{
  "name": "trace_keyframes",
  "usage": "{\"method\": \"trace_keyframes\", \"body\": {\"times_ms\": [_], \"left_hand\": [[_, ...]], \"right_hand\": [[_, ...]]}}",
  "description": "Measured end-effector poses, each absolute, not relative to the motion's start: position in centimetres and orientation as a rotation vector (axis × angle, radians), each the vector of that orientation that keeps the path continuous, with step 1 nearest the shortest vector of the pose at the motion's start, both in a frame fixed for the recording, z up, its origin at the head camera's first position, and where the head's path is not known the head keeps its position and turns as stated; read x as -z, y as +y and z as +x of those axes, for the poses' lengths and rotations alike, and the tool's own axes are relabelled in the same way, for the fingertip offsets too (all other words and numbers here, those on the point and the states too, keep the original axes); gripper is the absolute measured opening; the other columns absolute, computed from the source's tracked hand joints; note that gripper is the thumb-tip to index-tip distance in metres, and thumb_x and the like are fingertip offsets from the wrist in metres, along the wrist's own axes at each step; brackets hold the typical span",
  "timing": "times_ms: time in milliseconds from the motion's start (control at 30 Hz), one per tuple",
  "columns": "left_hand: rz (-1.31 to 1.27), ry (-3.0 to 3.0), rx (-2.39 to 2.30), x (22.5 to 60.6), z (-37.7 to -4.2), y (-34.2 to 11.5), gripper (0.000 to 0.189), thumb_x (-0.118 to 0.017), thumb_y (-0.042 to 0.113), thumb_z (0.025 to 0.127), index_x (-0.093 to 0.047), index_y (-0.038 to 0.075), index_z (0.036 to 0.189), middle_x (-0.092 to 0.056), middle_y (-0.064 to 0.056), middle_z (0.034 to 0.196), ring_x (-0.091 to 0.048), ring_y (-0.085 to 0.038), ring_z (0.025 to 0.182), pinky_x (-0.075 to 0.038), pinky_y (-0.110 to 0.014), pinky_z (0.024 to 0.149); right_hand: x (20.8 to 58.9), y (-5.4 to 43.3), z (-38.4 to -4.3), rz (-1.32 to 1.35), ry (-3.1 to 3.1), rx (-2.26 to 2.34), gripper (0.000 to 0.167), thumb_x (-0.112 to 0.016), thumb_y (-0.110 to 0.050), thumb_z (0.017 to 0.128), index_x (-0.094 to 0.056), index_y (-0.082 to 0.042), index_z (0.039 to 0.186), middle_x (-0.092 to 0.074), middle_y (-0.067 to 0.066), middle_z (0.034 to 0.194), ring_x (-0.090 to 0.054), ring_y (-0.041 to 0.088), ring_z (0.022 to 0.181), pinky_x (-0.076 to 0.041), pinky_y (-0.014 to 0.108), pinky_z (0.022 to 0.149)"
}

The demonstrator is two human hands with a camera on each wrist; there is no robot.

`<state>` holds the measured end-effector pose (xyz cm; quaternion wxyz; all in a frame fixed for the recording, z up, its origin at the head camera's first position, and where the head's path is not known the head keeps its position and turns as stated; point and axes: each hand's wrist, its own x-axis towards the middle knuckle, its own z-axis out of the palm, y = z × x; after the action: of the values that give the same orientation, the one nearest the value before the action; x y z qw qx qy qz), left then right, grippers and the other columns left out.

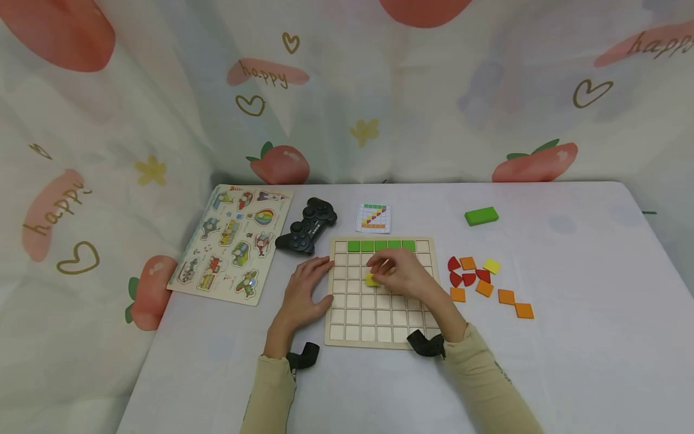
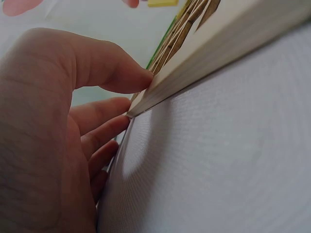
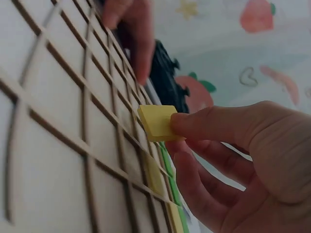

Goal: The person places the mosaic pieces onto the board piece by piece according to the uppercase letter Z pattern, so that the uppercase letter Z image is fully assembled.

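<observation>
My right hand [image 1: 405,274] pinches a yellow square tile [image 3: 158,122] between thumb and fingers, just over the wooden grid board [image 1: 337,333]. Along the board's far row lie several green tiles [image 1: 381,246]. In the right wrist view, yellow pieces [image 3: 154,175] sit in cells near that green row; my right hand hides that part from the head view. At the board's left edge rests my left hand [image 1: 301,294]. Its thumb [image 2: 127,77] touches the board's side, and the other fingers extend along the edge.
Right of the board lie several orange squares [image 1: 506,296], red quarter-round pieces [image 1: 468,279] and a yellow square [image 1: 492,266]. Farther back are a green block [image 1: 481,216] and a pattern card [image 1: 374,218]. A black game controller [image 1: 306,226] and a picture puzzle board [image 1: 230,244] lie left.
</observation>
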<state>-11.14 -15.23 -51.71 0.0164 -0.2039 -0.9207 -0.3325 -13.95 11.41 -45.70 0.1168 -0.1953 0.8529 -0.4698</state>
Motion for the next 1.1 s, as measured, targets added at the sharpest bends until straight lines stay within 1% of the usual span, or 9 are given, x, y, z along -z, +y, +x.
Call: {"method": "trace_keyframes", "body": {"times_ms": [100,267,467,633,767,967,1100], "left_hand": [[-0.628,-2.863,1.040,51.6,-11.1,-15.2,0.067,-0.063,0.024,0.076,-0.054,0.013,0.141,-0.046,-0.005,0.148,-0.034,-0.027,0.139,-0.030,-0.052,0.110],[-0.629,-2.851,1.039,51.4,-11.0,-15.0,0.066,-0.064,0.024,0.076,-0.055,0.012,0.141,-0.046,-0.006,0.148,-0.035,-0.028,0.138,-0.030,-0.053,0.110],[-0.627,-2.840,1.046,51.2,-10.9,-14.9,0.066,-0.063,0.025,0.076,-0.055,0.012,0.140,-0.047,-0.007,0.147,-0.035,-0.029,0.138,-0.030,-0.053,0.110],[-0.636,-2.822,1.043,51.2,-10.9,-15.0,0.066,-0.063,0.024,0.075,-0.056,0.011,0.139,-0.048,-0.008,0.146,-0.036,-0.030,0.137,-0.030,-0.054,0.109],[-0.639,-2.831,1.037,51.3,-11.0,-15.1,0.066,-0.063,0.024,0.075,-0.056,0.011,0.139,-0.047,-0.007,0.146,-0.036,-0.029,0.137,-0.030,-0.053,0.110],[-0.646,-2.819,1.029,51.5,-11.1,-15.1,0.066,-0.063,0.024,0.075,-0.056,0.011,0.139,-0.048,-0.007,0.146,-0.036,-0.029,0.137,-0.031,-0.053,0.109],[-0.648,-2.815,1.036,51.6,-11.1,-15.1,0.065,-0.063,0.023,0.075,-0.056,0.011,0.139,-0.048,-0.007,0.146,-0.036,-0.029,0.137,-0.031,-0.053,0.108]], "right_hand": [[46.2,10.2,-13.6,-0.614,2.512,1.322,0.016,-0.072,0.003,0.082,-0.071,-0.002,0.097,-0.068,0.002,0.083,-0.064,0.015,0.076,-0.054,0.029,0.070],[46.5,9.6,-13.3,-0.647,2.610,1.201,0.016,-0.071,0.002,0.081,-0.071,-0.005,0.095,-0.066,-0.001,0.081,-0.061,0.011,0.073,-0.052,0.029,0.070],[46.2,9.3,-13.1,-0.639,2.662,1.085,0.016,-0.074,-0.002,0.081,-0.072,-0.008,0.096,-0.063,-0.004,0.077,-0.056,0.009,0.071,-0.047,0.028,0.067],[46.2,9.7,-13.4,-0.655,2.653,1.082,0.019,-0.074,-0.003,0.081,-0.072,-0.007,0.100,-0.063,-0.005,0.077,-0.056,0.010,0.071,-0.048,0.029,0.067],[45.9,11.3,-13.9,-0.609,2.683,1.096,0.022,-0.073,-0.006,0.083,-0.071,-0.006,0.105,-0.065,-0.004,0.082,-0.059,0.012,0.077,-0.050,0.032,0.071],[45.0,15.8,-14.9,-0.474,2.753,1.169,0.026,-0.071,-0.005,0.086,-0.069,0.000,0.111,-0.067,0.005,0.089,-0.063,0.023,0.086,-0.053,0.042,0.078],[44.6,18.9,-15.2,-0.361,2.793,1.167,0.030,-0.069,-0.005,0.088,-0.065,0.002,0.116,-0.068,0.013,0.097,-0.064,0.030,0.091,-0.053,0.047,0.082]]}}
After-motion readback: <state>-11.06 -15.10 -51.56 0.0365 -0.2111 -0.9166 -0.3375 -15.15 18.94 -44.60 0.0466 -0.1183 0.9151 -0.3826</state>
